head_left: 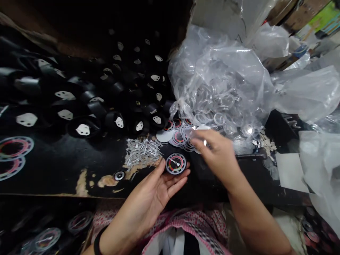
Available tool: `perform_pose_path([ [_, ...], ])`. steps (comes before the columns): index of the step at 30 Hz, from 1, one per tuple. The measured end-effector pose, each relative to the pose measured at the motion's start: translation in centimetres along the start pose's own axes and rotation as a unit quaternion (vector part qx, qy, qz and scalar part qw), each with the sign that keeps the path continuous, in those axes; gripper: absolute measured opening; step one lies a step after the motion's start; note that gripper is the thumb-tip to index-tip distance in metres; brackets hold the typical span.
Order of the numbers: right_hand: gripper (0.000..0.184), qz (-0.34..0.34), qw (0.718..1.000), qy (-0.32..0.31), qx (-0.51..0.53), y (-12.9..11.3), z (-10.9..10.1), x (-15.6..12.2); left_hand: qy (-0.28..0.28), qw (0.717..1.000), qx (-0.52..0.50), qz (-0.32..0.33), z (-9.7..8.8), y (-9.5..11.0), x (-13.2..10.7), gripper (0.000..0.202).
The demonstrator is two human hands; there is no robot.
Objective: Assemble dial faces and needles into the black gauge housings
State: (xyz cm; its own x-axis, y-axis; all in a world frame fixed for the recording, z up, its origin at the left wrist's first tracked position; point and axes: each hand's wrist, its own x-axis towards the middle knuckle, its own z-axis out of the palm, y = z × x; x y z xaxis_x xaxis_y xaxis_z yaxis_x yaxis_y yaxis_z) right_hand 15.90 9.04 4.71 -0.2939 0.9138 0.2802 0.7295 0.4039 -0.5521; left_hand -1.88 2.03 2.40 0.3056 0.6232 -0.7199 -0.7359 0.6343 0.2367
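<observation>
My left hand holds a small round black gauge, its dial face up with a white pointer on it. Thumb and fingers curl around the gauge's sides. My right hand is just above and to the right, thumb and fingers pinched together and slightly blurred. What the right fingertips hold, if anything, cannot be made out. Beneath and beside them lies a pile of printed dial discs. A heap of small silvery pointers sits to the left of the gauge.
Many black gauge housings with white plates fill the back left. A clear plastic bag of transparent rings stands at back right. Larger dial discs lie at far left. A dark rod-like tool and white paper are at right.
</observation>
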Motion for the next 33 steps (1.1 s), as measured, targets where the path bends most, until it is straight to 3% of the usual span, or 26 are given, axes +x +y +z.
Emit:
perform_pose_path([
  [3, 0.03, -0.036, 0.997, -0.067, 0.007, -2.1, 1.2, -2.4, 0.014, 1.0, -0.025, -0.008, 0.2, 0.0, 0.2, 0.03],
  [6, 0.041, -0.096, 0.99, -0.087, -0.059, -3.0, 1.8, -3.7, -0.004, 0.999, -0.039, 0.025, -0.1, -0.2, 0.3, 0.023],
  [8, 0.037, -0.116, 0.986, -0.093, -0.072, -3.1, 1.6, -4.0, -0.015, 0.998, -0.02, 0.052, -0.3, -0.4, 0.4, 0.012],
  [12, 0.031, -0.068, 0.993, -0.098, -0.001, -3.0, 0.9, -3.9, -0.02, 0.996, 0.029, 0.087, -0.4, -0.8, 0.4, 0.023],
  [16, 0.054, -0.044, 0.989, -0.138, 0.006, -3.0, 0.8, -3.6, -0.021, 0.993, 0.052, 0.103, -0.6, -0.9, 0.3, 0.018],
  [24, 0.046, -0.117, 0.992, -0.039, -0.014, -2.9, 0.8, -4.2, 0.008, 1.0, -0.008, 0.027, -0.6, -0.9, 0.3, 0.027],
  [29, 0.051, 0.04, 0.996, 0.022, -0.082, -0.3, -0.2, -4.1, -0.015, 0.998, 0.023, 0.064, -0.5, -0.7, 0.0, 0.013],
  [33, 0.041, 0.058, 0.998, 0.009, -0.032, -0.1, -0.5, -4.3, -0.018, 0.992, 0.074, 0.104, -0.6, -0.8, -0.1, 0.017],
])
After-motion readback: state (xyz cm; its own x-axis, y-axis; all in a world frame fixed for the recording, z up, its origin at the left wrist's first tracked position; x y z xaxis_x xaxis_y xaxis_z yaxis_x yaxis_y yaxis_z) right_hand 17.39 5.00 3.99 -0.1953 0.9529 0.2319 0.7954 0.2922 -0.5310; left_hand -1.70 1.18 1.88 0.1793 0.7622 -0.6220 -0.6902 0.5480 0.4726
